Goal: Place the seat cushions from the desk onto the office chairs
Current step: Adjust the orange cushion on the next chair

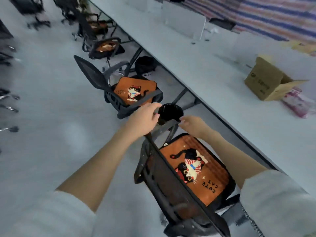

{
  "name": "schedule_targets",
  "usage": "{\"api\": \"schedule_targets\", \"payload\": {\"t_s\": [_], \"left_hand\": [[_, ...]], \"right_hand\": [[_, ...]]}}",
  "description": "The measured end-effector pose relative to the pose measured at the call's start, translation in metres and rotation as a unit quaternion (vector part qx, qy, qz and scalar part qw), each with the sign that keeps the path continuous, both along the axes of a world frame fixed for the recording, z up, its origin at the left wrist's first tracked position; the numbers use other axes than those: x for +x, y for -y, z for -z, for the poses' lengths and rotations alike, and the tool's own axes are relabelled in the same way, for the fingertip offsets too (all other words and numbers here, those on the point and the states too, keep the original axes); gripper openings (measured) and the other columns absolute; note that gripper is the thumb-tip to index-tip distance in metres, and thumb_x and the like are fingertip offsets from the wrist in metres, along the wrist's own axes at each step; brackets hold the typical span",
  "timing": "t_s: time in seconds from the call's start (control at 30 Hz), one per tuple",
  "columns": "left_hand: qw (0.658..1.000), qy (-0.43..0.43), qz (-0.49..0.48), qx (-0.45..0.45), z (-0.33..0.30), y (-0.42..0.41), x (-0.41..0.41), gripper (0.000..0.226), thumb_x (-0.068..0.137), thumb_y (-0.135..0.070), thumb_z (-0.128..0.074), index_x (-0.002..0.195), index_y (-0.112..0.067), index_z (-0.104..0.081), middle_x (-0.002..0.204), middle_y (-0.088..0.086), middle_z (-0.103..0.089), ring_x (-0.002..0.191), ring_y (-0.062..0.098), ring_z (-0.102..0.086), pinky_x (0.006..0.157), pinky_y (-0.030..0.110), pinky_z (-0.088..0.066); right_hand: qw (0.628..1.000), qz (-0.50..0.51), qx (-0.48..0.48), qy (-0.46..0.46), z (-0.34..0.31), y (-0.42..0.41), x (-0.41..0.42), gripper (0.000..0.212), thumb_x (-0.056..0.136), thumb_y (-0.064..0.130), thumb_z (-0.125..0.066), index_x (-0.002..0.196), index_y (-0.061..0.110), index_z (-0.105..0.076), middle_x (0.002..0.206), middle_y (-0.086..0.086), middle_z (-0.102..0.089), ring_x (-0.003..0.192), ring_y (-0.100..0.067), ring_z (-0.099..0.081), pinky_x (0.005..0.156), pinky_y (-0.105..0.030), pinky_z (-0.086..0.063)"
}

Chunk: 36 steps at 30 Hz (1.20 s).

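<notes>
Both hands, left hand (145, 119) and right hand (191, 124), are curled on the black mesh office chair (172, 177)'s armrest; the orange cat-print seat cushion (195, 166) should be kept centred while the chair is steadied.

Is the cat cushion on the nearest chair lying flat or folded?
Flat. The cat cushion lies spread over the nearest chair's seat, its whole print showing.
</notes>
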<state>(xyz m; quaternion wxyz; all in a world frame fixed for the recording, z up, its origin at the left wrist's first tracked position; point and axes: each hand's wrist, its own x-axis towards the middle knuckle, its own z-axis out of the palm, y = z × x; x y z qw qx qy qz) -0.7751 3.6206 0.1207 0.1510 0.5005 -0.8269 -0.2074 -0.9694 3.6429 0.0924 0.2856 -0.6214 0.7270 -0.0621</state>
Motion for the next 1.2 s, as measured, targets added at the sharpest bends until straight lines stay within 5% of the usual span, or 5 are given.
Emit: {"api": "schedule_targets", "payload": {"t_s": [0.13,0.43,0.87,1.03,1.2], "left_hand": [[0.999,0.003,-0.03,-0.04,-0.033,0.012,0.098,0.039,0.095,-0.018,-0.046,0.134,-0.018,-0.046,0.133,0.004,-0.051,0.12,0.021,-0.051,0.1,0.037,-0.043],[0.999,-0.02,-0.042,-0.027,-0.035,0.082,0.169,0.036,0.095,-0.016,-0.046,0.131,-0.016,-0.05,0.132,0.004,-0.053,0.122,0.02,-0.051,0.101,0.033,-0.041],[1.0,-0.011,-0.027,0.007,-0.009,0.332,0.206,0.032,0.096,-0.018,-0.046,0.127,-0.016,-0.054,0.127,0.002,-0.057,0.116,0.015,-0.054,0.094,0.024,-0.041],[0.998,0.009,-0.034,0.055,0.012,0.417,0.217,0.033,0.096,-0.018,-0.046,0.129,-0.014,-0.052,0.131,0.004,-0.054,0.119,0.016,-0.052,0.096,0.027,-0.041],[0.994,0.035,-0.009,0.108,0.044,0.497,0.209,0.036,0.096,-0.02,-0.047,0.132,-0.014,-0.049,0.134,0.005,-0.052,0.122,0.019,-0.05,0.098,0.03,-0.041]], "right_hand": [[0.999,-0.035,-0.037,0.005,-0.045,0.018,0.075,0.039,0.098,0.027,-0.043,0.134,0.012,-0.049,0.134,-0.009,-0.055,0.121,-0.027,-0.051,0.103,-0.034,-0.04],[0.997,-0.038,-0.06,0.026,-0.063,0.078,0.142,0.036,0.099,0.025,-0.041,0.134,0.016,-0.049,0.127,-0.01,-0.06,0.116,-0.028,-0.055,0.1,-0.035,-0.043],[0.997,0.038,-0.034,0.063,-0.038,0.31,0.168,0.034,0.1,0.02,-0.038,0.124,0.004,-0.055,0.121,-0.017,-0.061,0.11,-0.032,-0.058,0.099,-0.039,-0.043],[0.996,0.055,0.013,0.07,-0.019,0.381,0.175,0.039,0.101,0.022,-0.036,0.135,0.008,-0.047,0.136,-0.011,-0.053,0.122,-0.029,-0.051,0.107,-0.035,-0.037],[0.985,0.123,0.03,0.114,0.012,0.45,0.176,0.042,0.098,0.03,-0.041,0.136,0.014,-0.047,0.13,-0.008,-0.059,0.115,-0.026,-0.057,0.101,-0.034,-0.042]]}}
